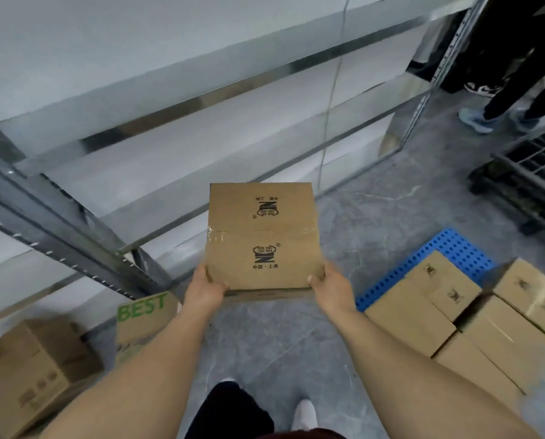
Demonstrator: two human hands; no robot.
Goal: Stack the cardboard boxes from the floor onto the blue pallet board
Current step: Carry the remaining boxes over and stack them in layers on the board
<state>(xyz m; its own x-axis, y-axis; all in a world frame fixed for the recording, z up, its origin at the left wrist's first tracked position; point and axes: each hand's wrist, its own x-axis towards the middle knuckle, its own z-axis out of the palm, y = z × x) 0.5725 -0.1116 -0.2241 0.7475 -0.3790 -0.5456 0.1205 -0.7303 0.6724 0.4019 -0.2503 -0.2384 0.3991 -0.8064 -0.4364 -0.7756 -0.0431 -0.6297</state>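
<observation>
Head view: a sealed brown cardboard box (262,237) with black printed logos and clear tape is held off the grey floor (375,217), in front of the person. The left hand (205,288) grips its near left corner, thumb curled on top; the right hand (331,288) grips the near right corner likewise. The perforated blue plastic pallet board (455,248) lies to the right, carrying several stacked brown cardboard boxes (448,312). Two more cardboard cartons (37,369) sit at left beside grey metal shelving (75,229).
</observation>
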